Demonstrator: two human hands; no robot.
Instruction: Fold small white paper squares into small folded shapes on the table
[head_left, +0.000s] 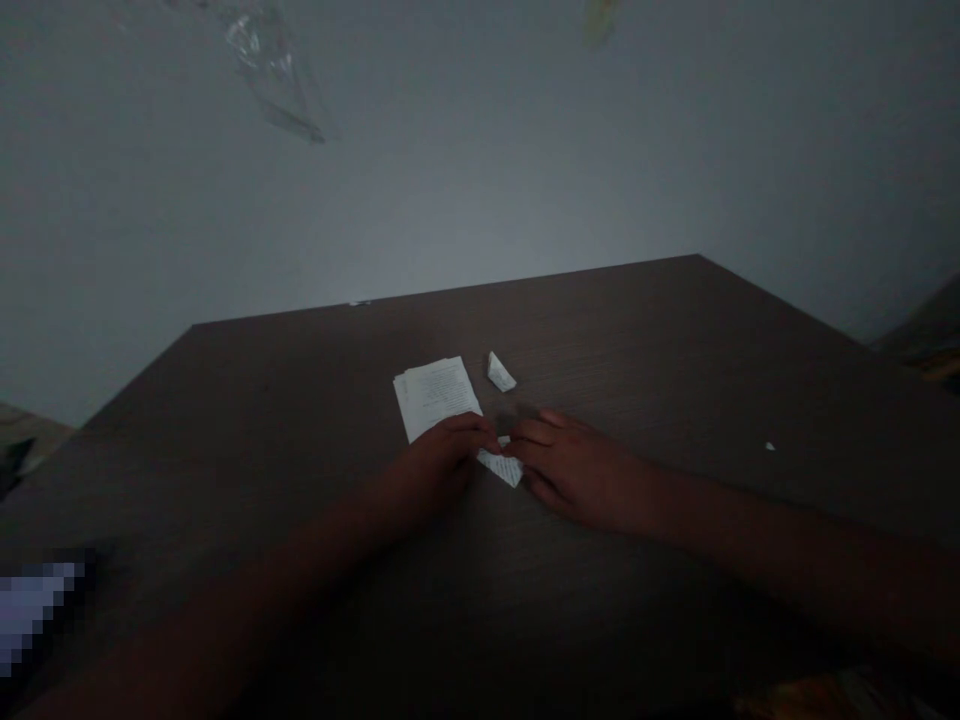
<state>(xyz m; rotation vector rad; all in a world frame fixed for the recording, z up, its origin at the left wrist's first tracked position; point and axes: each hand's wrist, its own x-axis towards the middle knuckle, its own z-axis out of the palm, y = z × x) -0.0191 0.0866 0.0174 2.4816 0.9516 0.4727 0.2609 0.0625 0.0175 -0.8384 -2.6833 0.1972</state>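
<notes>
A small folded piece of printed paper (510,470) lies on the table between my two hands, its pointed end toward me. My left hand (454,448) has its fingers closed on the paper's left side, and part of that hand overlaps a stack of printed sheets (439,385). From the other side my right hand (570,465) pinches the paper, thumb and fingertips at its right edge. Just beyond the hands rests another small folded paper piece (500,372), touched by neither. The fingers hide part of the paper being held.
The dark wooden table (637,340) ends against a pale wall (465,180). A tiny paper scrap (770,446) lies at the right. On the wall hangs a clear plastic bag (274,70). A pixelated bright patch (34,605) shows at the lower left.
</notes>
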